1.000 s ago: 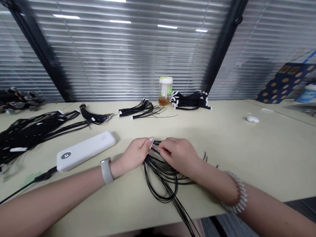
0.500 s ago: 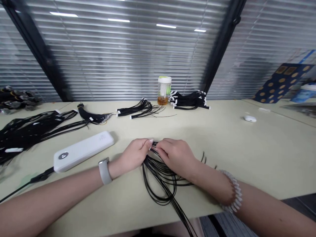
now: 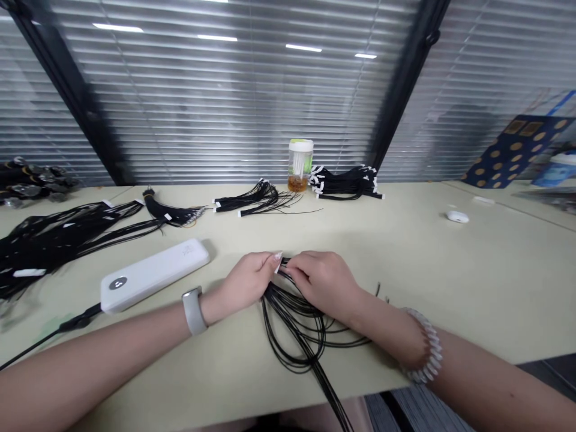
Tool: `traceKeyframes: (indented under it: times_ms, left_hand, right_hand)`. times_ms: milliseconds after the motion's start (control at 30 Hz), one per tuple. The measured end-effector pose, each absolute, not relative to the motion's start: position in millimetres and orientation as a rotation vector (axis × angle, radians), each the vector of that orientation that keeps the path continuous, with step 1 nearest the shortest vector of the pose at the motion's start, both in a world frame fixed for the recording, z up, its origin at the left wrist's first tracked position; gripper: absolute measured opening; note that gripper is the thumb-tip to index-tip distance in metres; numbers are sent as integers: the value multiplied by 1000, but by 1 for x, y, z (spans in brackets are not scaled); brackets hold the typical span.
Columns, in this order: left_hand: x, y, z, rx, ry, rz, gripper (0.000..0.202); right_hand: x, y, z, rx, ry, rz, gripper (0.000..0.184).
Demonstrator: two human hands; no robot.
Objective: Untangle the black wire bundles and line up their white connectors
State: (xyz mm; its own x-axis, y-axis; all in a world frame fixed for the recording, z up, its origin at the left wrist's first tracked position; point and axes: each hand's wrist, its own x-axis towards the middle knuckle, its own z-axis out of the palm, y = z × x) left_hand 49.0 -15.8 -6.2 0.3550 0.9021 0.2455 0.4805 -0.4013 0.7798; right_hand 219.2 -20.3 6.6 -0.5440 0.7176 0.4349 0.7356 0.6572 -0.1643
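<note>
- Left hand (image 3: 245, 279) and right hand (image 3: 321, 279) meet at the middle of the worktop (image 3: 454, 282), close together.
- Fingers (image 3: 302, 264) of both hands are together, clamped on the gathered ends of a bundle of black cables (image 3: 292, 324) – the loose lengths fan out on the worktop and hang over its near edge.
- A white power bank (image 3: 153, 276) lies just left of the left hand, with a black cord (image 3: 58, 332) running from it.
- Farther off – more black cable bundles (image 3: 67, 240), (image 3: 256, 199), (image 3: 346, 183) and a clear jar with a white lid (image 3: 300, 165).
</note>
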Motion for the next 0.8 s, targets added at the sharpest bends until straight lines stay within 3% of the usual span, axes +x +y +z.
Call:
traceKeyframes:
  times_ms: [100,233,500,600,800]
  left_hand:
    - [49,-17,-6,1951,1249,994,38]
    - [50,-16,-5,1922,1304,974,36]
    - [48,-13,-5,1760,1483,1193,39]
    - [47,-12,-5,1730,1488,1231,38]
    - [49,-13,-4,1706,1482,1190,38]
  right_hand:
    - [221,-16,9,-1120,-2385,27,25]
    - [227,-13,14,-1177,-2392,226,8]
    - [234,-32,31,-1200,-2187,96,33]
    - [231,-40,30,-1231,-2406,355,40]
    - [218,-37,16,-1070,-2384,711,26]
